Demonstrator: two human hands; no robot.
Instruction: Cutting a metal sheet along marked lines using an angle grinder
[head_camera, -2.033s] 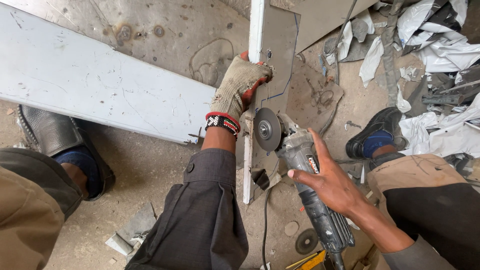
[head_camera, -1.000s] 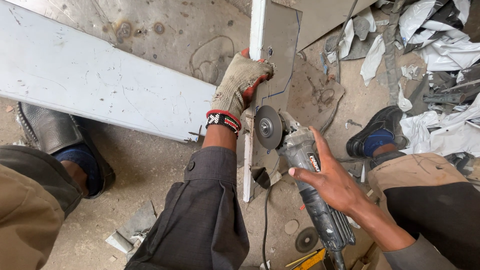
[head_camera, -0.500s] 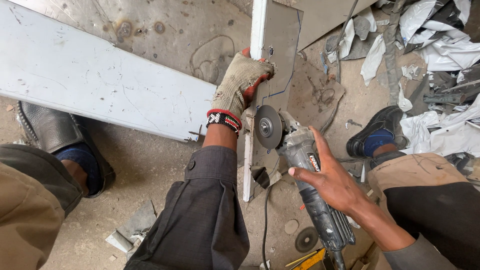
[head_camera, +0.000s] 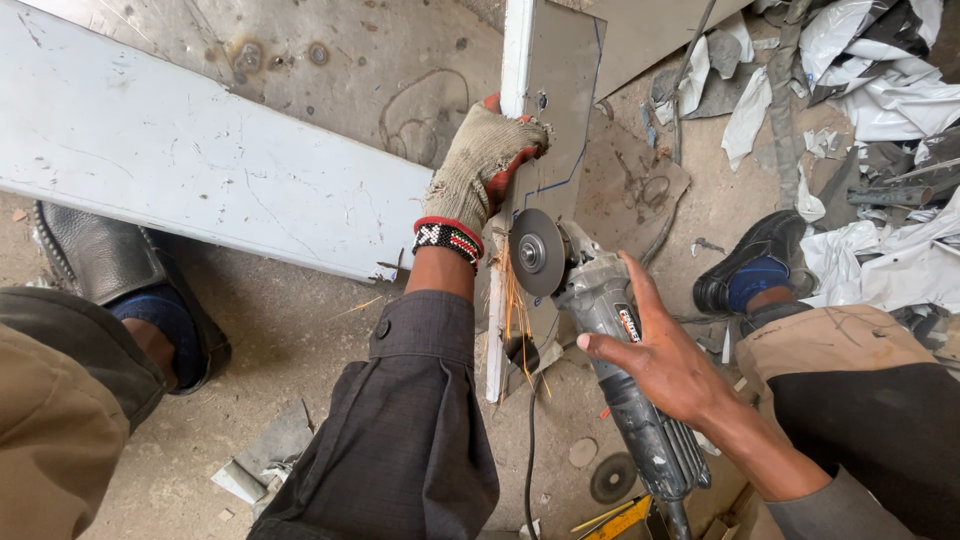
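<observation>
Here, seen from the head camera looking straight down, the left hand (head_camera: 484, 165), in a worn knit glove with a beaded band at the wrist, is closed on a narrow sheet of grey metal (head_camera: 562, 95), fingers wrapped over its white-painted left edge and thumb pressed on its face, pinning it to the ground. The sheet runs from the top of the picture down between the person's knees, and a thin blue line is drawn across it. The right hand (head_camera: 660, 360), bare, is clamped around the grey body of an angle grinder (head_camera: 612, 345), with the forefinger stretched along the housing toward the head. The grinder lies at a slant, its handle pointing to the lower right and its round cutting disc (head_camera: 536, 252) standing on edge against the sheet just below the gloved hand. Orange sparks (head_camera: 516, 305) spray downward from where the disc meets the metal. To the left a long white panel (head_camera: 190, 160) lies flat across the concrete floor (head_camera: 300, 340), its right end just beside the gloved wrist. A black shoe (head_camera: 110, 260) rests below that panel on the left, and another black shoe (head_camera: 752, 262) sits on the right, near a heap of crumpled white metal scraps (head_camera: 880, 90). A spare disc (head_camera: 612, 478) lies on the floor beside the grinder's handle.
</observation>
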